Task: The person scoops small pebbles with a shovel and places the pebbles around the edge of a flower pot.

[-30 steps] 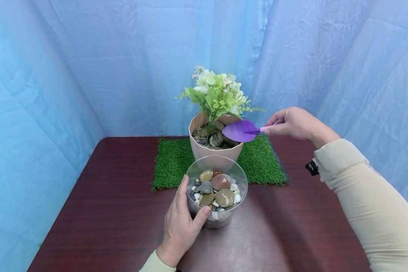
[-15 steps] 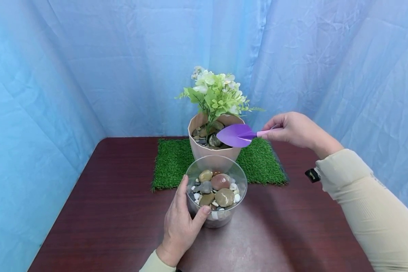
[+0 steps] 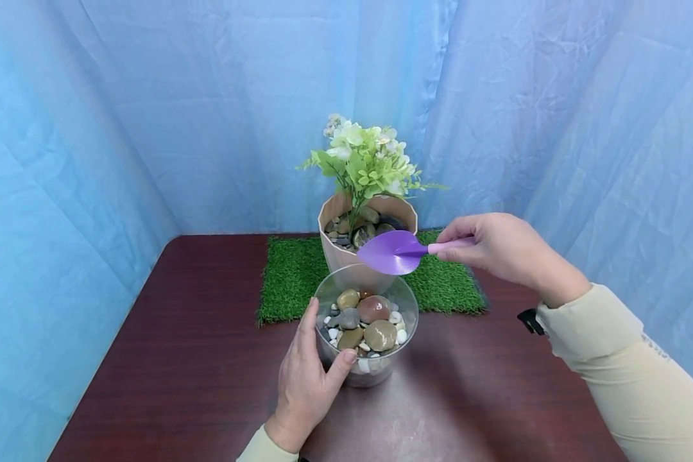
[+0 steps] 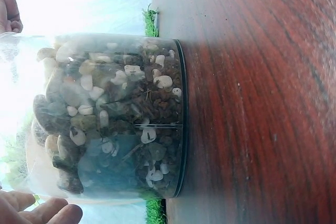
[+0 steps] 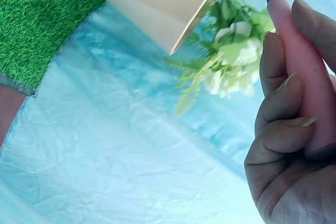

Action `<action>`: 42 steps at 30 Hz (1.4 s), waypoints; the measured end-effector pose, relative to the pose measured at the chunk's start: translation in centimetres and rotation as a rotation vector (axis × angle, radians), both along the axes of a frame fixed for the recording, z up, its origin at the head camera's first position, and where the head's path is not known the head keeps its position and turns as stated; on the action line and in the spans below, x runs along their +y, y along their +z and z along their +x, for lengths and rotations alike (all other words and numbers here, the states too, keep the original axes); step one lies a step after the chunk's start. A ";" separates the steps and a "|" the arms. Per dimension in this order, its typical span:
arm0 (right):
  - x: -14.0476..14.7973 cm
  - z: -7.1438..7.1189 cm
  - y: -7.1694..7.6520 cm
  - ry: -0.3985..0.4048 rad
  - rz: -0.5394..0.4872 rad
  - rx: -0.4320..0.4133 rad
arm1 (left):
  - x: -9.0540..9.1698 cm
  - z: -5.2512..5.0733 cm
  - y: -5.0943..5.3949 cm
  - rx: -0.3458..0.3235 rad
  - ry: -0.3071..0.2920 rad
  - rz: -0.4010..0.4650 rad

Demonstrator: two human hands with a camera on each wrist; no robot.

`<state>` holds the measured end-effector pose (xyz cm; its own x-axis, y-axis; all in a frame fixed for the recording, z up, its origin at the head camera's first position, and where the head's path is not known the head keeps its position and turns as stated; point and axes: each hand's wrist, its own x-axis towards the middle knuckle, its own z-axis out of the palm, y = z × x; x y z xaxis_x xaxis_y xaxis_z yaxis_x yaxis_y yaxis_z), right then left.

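My right hand (image 3: 496,250) grips the pink handle of a garden trowel (image 3: 394,252), fingers wrapped around it in the right wrist view. The purple blade, with nothing visible on it, hovers between the pot and the clear container, above the container's far rim. My left hand (image 3: 308,382) holds the near left side of the clear plastic container (image 3: 411,321), thumb at the front rim. Inside it lie large smooth stones (image 3: 380,335) and small white pebbles; the left wrist view shows layered pebbles and brown gravel (image 4: 163,100) through its wall.
Behind the container, a pale pink faceted pot (image 3: 337,255) holds stones and a plant with white flowers (image 3: 369,154). It stands on a green artificial grass mat (image 3: 291,282). The dark reddish wooden table (image 3: 190,359) is enclosed by blue curtains (image 3: 254,115).
My right hand has brought the trowel down and toward me, from over the pot's right side to the container's far rim. My left hand and the container stay in place.
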<state>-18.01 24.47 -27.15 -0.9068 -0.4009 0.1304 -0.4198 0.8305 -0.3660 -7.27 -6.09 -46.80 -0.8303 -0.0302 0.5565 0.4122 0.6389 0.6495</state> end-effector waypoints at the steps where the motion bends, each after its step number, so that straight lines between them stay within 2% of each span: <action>1: -0.2 0.3 0.0 0.003 0.012 0.010 | 0.0 0.0 0.0 -0.002 0.000 -0.001; 8: -1.4 2.1 0.2 0.033 0.107 0.061 | 0.0 0.0 -0.1 -0.030 0.009 -0.003; 11: -1.8 2.7 0.0 0.049 0.146 0.110 | 0.0 0.0 -0.1 -0.029 0.012 -0.004; 22: -3.5 4.1 -1.0 0.136 0.257 0.461 | -0.1 -0.1 -0.1 -0.021 0.009 -0.004; 34: -5.0 5.1 -2.1 0.172 0.265 0.808 | -0.1 -0.1 -0.2 -0.030 0.012 -0.002; 38: -5.4 5.2 -2.3 0.178 0.259 0.893 | -0.1 -0.1 -0.2 -0.034 0.011 -0.001; 42: -5.7 5.4 -2.5 0.171 0.298 0.921 | -0.1 -0.1 -0.2 -0.035 0.010 0.000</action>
<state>-12.62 18.75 -29.69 -0.4274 -0.6486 0.6298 -0.5592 0.7370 0.3796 -7.37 -6.21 -46.99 -0.8490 -0.0383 0.5269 0.3826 0.6432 0.6633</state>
